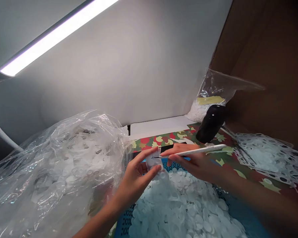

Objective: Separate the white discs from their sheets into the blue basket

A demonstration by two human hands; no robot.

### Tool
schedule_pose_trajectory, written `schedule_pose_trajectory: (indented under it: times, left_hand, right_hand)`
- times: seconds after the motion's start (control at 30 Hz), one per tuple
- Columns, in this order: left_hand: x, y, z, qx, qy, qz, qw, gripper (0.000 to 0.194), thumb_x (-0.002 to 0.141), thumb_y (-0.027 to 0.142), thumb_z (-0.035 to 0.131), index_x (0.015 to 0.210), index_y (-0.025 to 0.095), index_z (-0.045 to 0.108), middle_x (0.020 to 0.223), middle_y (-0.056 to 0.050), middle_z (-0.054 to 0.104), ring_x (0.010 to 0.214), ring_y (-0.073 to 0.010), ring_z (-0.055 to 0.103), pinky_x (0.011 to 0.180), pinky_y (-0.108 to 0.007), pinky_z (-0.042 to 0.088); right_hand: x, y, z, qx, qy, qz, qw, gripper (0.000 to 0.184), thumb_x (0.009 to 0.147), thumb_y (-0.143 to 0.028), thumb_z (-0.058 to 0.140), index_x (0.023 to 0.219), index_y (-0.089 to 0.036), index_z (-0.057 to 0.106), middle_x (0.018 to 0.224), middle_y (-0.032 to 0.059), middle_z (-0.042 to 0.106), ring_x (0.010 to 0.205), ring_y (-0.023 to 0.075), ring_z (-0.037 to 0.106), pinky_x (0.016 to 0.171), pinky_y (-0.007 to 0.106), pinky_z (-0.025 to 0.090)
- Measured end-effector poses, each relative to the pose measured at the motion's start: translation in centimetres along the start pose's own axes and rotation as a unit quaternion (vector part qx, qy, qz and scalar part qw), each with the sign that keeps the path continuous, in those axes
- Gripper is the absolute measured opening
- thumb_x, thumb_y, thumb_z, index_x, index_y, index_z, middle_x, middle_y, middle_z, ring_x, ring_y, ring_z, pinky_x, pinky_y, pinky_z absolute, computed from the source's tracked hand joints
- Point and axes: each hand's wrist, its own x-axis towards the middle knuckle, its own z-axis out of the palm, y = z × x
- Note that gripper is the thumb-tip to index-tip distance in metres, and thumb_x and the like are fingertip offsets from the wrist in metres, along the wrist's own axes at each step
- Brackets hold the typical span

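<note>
My left hand [136,177] pinches a small translucent white plastic sheet [152,161] between thumb and fingers, tilted above the basket. My right hand [188,162] grips a slim white pen-like tool [208,149] whose thin dark tip touches or nearly touches the sheet. Whether the tip goes through a hole there is too small to tell. Below both hands, a blue plastic basket [124,222] holds a heap of thin white translucent discs [203,208]. More thin, clear material hangs under the sheet, but its outline blurs into the pile.
A large clear bag of white pieces [76,162] fills the left side. On the right lie hole-punched white sheets [270,158]. Behind them stand a black bottle-like object [211,124] and another clear bag [201,109]. A lamp [59,36] shines overhead; a cardboard wall [263,49] bounds the right.
</note>
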Motion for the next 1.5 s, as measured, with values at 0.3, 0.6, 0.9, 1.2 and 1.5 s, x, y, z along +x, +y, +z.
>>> schedule_pose_trajectory:
  times: [0.3, 0.6, 0.9, 1.2, 1.5]
  left_hand:
    - [-0.06, 0.02, 0.05, -0.006, -0.006, -0.002, 1.0, 0.044, 0.083, 0.029, 0.06, 0.126, 0.025, 0.049, 0.1, -0.007, 0.065, 0.073, -0.0137, 0.06, 0.06, -0.025, 0.053]
    - [-0.05, -0.48, 0.05, 0.026, 0.005, 0.016, 1.0, 0.041, 0.083, 0.03, 0.06, 0.123, 0.027, 0.053, 0.118, -0.008, 0.058, 0.062, -0.0081, 0.052, 0.055, -0.023, 0.049]
    - [-0.16, -0.73, -0.04, 0.062, 0.009, 0.035, 0.997, 0.04, 0.084, 0.03, 0.059, 0.123, 0.027, 0.054, 0.122, -0.008, 0.056, 0.064, -0.0096, 0.051, 0.052, -0.023, 0.046]
    - [0.1, -0.53, 0.0, 0.012, 0.012, 0.011, 1.0, 0.045, 0.082, 0.03, 0.061, 0.126, 0.027, 0.05, 0.125, -0.009, 0.054, 0.073, -0.0122, 0.058, 0.059, -0.024, 0.051]
    - [0.2, -0.08, -0.09, -0.01, 0.0, -0.023, 1.0, 0.049, 0.081, 0.03, 0.062, 0.128, 0.026, 0.048, 0.082, -0.002, 0.063, 0.05, -0.0063, 0.042, 0.04, -0.018, 0.033]
  right_hand:
    - [-0.46, -0.21, -0.16, -0.076, -0.042, 0.042, 0.995, 0.024, 0.094, -0.024, 0.045, 0.113, -0.023, 0.061, 0.084, 0.0029, 0.067, 0.079, 0.0155, 0.061, 0.075, 0.028, 0.046]
    - [0.09, -0.81, 0.34, -0.119, -0.062, -0.052, 0.99, 0.02, 0.094, -0.019, 0.044, 0.108, -0.018, 0.06, 0.089, 0.0028, 0.066, 0.071, 0.0131, 0.054, 0.068, 0.026, 0.041]
    - [-0.04, -0.91, 0.31, -0.106, -0.1, -0.019, 0.989, 0.024, 0.096, -0.02, 0.04, 0.111, -0.019, 0.058, 0.085, 0.0032, 0.065, 0.071, 0.0125, 0.056, 0.064, 0.024, 0.042]
    - [-0.52, -0.61, 0.57, -0.042, 0.0, 0.022, 0.999, 0.012, 0.093, -0.02, 0.044, 0.097, -0.018, 0.055, 0.076, 0.0012, 0.06, 0.065, 0.011, 0.055, 0.059, 0.024, 0.043]
    - [-0.12, -0.36, 0.61, -0.116, -0.038, -0.034, 0.992, 0.036, 0.093, -0.017, 0.043, 0.13, -0.018, 0.045, 0.105, 0.0075, 0.065, 0.089, 0.0163, 0.059, 0.076, 0.031, 0.049]
